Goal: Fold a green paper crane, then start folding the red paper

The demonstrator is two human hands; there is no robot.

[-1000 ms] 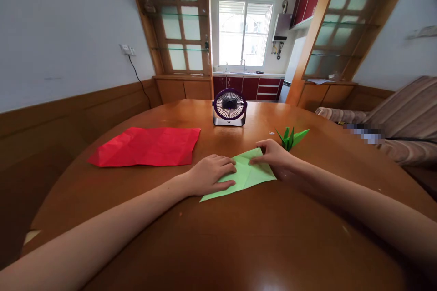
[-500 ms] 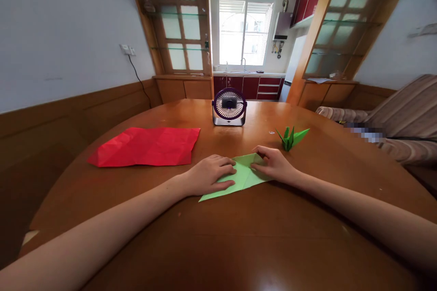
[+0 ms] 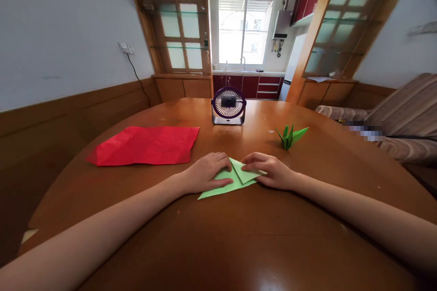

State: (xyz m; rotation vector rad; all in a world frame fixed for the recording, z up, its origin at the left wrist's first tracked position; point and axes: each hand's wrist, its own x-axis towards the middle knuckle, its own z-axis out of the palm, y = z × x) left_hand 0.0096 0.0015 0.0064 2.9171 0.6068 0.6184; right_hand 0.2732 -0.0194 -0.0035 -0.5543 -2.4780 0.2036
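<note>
The paper (image 3: pixel 243 176) now has its right part turned leftward into a flap, and the right grip (image 3: pixel 275 172), moved slightly nearer the wearer, holds it. The left grip (image 3: pixel 206 173), unclenched, presses the paper against the surface (image 3: pixel 218 241). Beyond are the red sheet (image 3: pixel 146 145), fan (image 3: pixel 228 103) and crane (image 3: pixel 287 138).

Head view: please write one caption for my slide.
Left hand and right hand on partly folded light-green paper; red paper, a fan and green origami beyond.
</note>
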